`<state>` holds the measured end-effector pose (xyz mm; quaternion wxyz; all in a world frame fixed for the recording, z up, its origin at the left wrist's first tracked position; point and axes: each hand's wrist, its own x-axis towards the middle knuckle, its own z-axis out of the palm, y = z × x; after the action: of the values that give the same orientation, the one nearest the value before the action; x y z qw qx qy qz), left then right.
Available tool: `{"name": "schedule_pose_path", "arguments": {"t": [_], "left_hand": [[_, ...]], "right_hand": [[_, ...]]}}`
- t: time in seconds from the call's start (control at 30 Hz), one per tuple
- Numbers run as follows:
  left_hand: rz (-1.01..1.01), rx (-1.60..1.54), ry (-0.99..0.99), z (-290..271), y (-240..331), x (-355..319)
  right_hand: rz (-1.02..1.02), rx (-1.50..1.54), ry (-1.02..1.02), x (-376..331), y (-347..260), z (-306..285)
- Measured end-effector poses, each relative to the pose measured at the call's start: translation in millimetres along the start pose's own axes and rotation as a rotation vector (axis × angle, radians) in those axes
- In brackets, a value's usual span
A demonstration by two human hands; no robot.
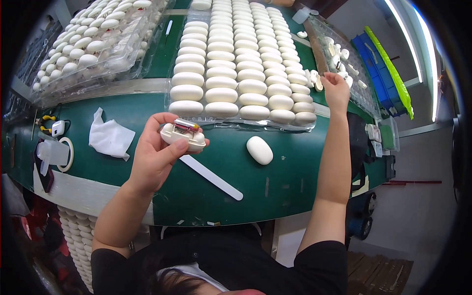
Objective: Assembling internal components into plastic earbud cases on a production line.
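Head view: we see the left hand [156, 156] raised over the middle of the green counter [290, 182], fingers and thumb closed around a white oval case half [183, 135] with a small component seated in its open top. The right hand [336, 90] is stretched to the far right edge, fingers pinched in among small white parts [344, 59] in a clear tray [361, 96]; whether it grips one yet we cannot tell. We judge the step as fetching a small part for the held case half; the next move calls for a clean pinch of a single piece and carrying it across to the left hand.

A clear tray of white oval shells [246, 73] fills the far middle, its front rim just beyond the held case. One loose white shell [259, 150] and a flat white stick [211, 177] lie toward the near edge; a crumpled white cloth [110, 137] lies at left. Open green surface remains along the near edge and right of the loose shell.
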<state>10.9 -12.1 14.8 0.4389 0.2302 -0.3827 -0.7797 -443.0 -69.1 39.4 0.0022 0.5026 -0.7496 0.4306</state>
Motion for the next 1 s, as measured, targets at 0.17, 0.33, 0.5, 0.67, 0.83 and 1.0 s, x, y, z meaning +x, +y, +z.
{"name": "schedule_pose_path", "arguments": {"t": [0.17, 0.33, 0.5, 0.67, 0.83, 1.0], "left_hand": [[0.069, 0.048, -0.029, -1, -5, 2], [0.026, 0.130, -0.019, -5, -7, 1], [-0.002, 0.149, -0.013, -7, -12, 7], [-0.041, 0.072, -0.109, -4, -12, 2], [-0.060, 0.122, -0.269, 3, -9, -3], [-0.096, 0.135, -0.275, 3, -13, -3]], "right_hand": [[0.116, -0.623, -0.025, 0, 58, 26], [0.121, -0.610, 0.006, -10, 73, 36], [-0.066, -0.288, 0.228, -46, 22, -8], [-0.063, 0.343, -0.175, -136, -121, 8], [-0.600, 0.268, -0.291, -193, -157, 42], [-0.826, 0.213, -0.203, -209, -150, 55]]}}
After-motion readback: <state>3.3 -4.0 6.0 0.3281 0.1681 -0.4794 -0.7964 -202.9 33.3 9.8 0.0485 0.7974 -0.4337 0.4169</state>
